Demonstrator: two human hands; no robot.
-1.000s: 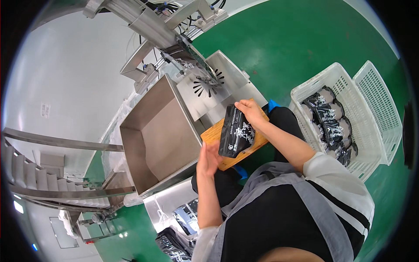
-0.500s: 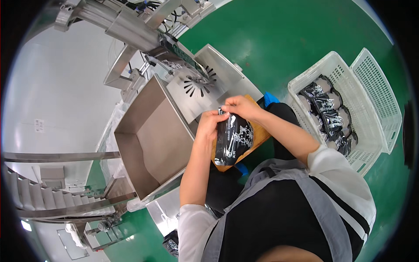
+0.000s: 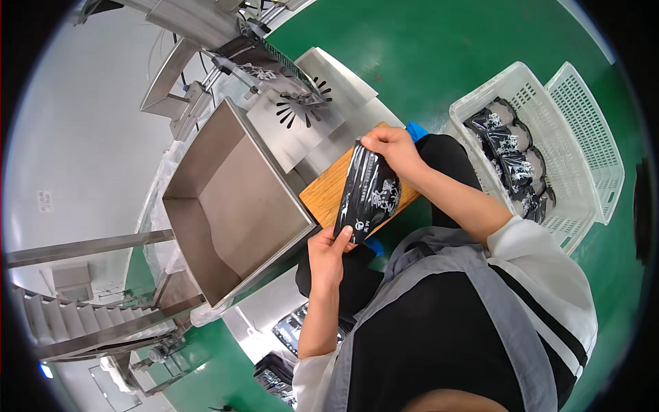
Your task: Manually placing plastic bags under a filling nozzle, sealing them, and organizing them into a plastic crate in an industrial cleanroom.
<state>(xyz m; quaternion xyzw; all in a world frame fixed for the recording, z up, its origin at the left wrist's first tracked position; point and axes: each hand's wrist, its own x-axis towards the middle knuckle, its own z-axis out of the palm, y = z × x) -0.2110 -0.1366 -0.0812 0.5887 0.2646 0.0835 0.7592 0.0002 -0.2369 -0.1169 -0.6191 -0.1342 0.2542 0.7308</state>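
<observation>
A filled black pouch (image 3: 369, 196) with white print lies over a wooden board (image 3: 320, 194) in front of me. My right hand (image 3: 398, 152) pinches its far top corner between thumb and fingers. At the near end my left hand (image 3: 326, 255) grips the lower corner, thumb on top and fingers beneath. The pouch is stretched lengthwise between both hands. Part of the board is hidden under it.
On the right, a white perforated crate (image 3: 573, 180) holds several similar black pouches (image 3: 515, 168). A deep steel tray (image 3: 237, 199) stands left of the board. Beyond it is a machine with a slotted steel plate (image 3: 274, 141). More black packaging (image 3: 273, 376) lies low at the left.
My left hand has gone from the pouch's top edge down to its lower corner. My right hand still holds the top, and more of the board shows.
</observation>
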